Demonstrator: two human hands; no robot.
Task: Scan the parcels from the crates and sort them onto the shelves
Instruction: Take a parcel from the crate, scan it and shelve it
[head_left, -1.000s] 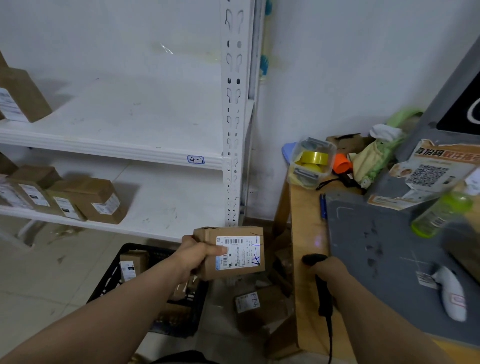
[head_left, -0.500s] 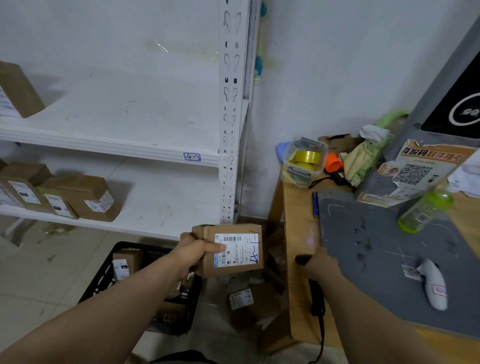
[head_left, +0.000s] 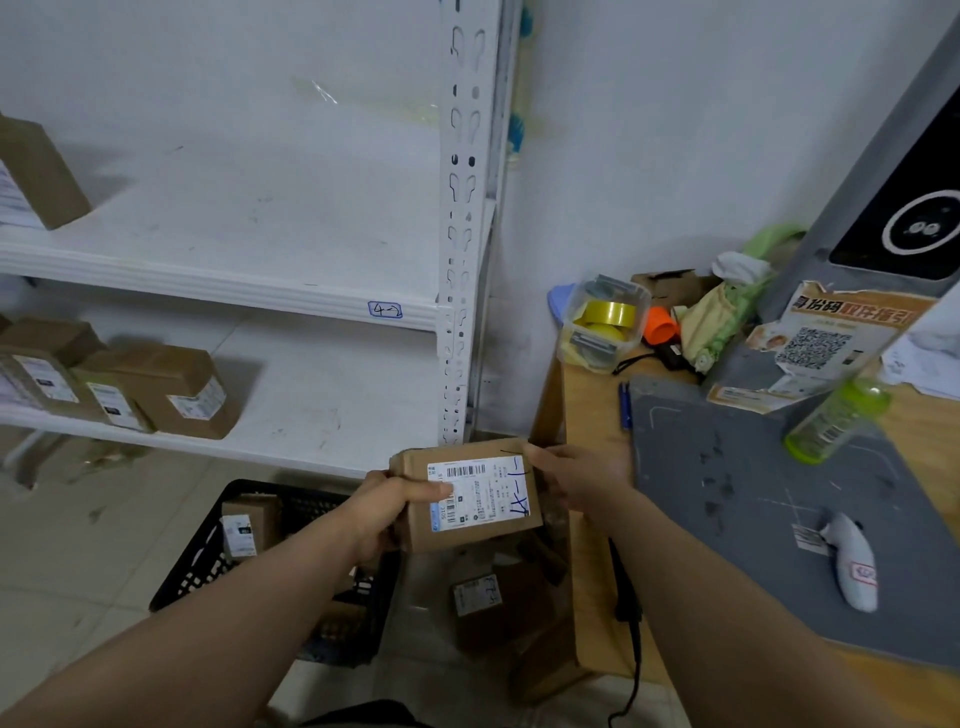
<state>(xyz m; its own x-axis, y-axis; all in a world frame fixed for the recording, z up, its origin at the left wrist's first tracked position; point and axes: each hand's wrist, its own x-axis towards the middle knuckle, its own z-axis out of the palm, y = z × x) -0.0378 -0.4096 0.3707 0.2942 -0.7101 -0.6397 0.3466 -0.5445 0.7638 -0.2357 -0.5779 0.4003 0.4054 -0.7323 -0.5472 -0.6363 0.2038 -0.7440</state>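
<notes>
I hold a brown cardboard parcel (head_left: 483, 493) with a white barcode label and blue handwriting in front of me, above the floor. My left hand (head_left: 395, 504) grips its left end with the thumb on the label. My right hand (head_left: 582, 478) grips its right end. The black corded scanner (head_left: 623, 592) lies on the wooden table's left edge, partly hidden under my right forearm. A black plastic crate (head_left: 208, 566) with parcels in it stands on the floor below my left arm. The white shelves are on the left: an upper shelf (head_left: 311, 301) tagged 4-2 and a lower shelf (head_left: 311, 452).
Several parcels (head_left: 171, 389) sit at the lower shelf's left; one parcel (head_left: 36, 171) leans on the upper shelf. More boxes (head_left: 483, 597) lie on the floor by the table. The table (head_left: 592, 415) carries a grey mat (head_left: 753, 519), green bottle (head_left: 836, 415), white scanner (head_left: 852, 561) and tape tub (head_left: 605, 322).
My right hand has let go of the black scanner, left it on the table edge, and moved left to take the parcel's right end. The left hand keeps its hold.
</notes>
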